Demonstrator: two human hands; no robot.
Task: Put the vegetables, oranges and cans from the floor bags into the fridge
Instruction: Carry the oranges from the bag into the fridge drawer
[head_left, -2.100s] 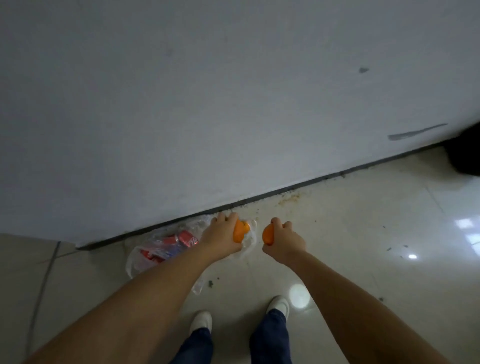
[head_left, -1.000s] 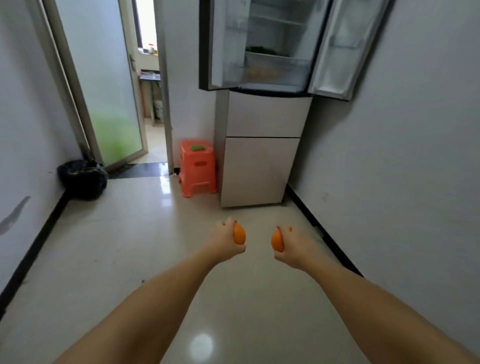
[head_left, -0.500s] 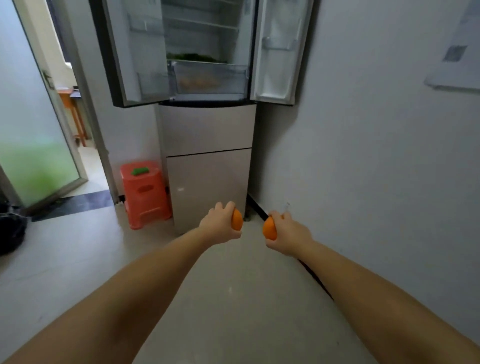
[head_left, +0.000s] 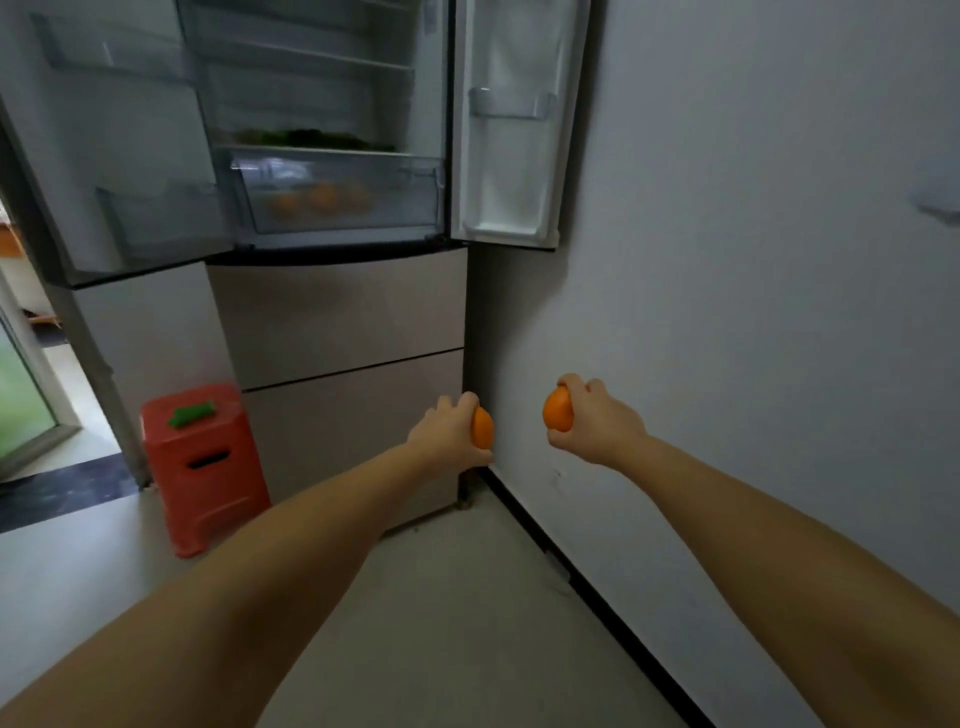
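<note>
My left hand (head_left: 445, 434) grips an orange (head_left: 483, 427), and my right hand (head_left: 597, 423) grips a second orange (head_left: 557, 410). Both are held out in front of me at about the height of the fridge's lower drawers. The fridge (head_left: 337, 317) stands ahead with both upper doors swung open. Its clear crisper drawer (head_left: 337, 195) holds several oranges (head_left: 322, 197), and green leafy vegetables (head_left: 311, 139) lie on the shelf above it. The floor bags are out of view.
A red plastic stool (head_left: 200, 467) with a green item (head_left: 191, 414) on top stands left of the fridge. A grey wall (head_left: 753, 286) with a black baseboard runs along my right. A doorway with a glass door (head_left: 21, 395) opens at far left.
I turned away from the bag on the floor with an orange in each hand and came closer to the open fridge. My hands have moved a little apart.
</note>
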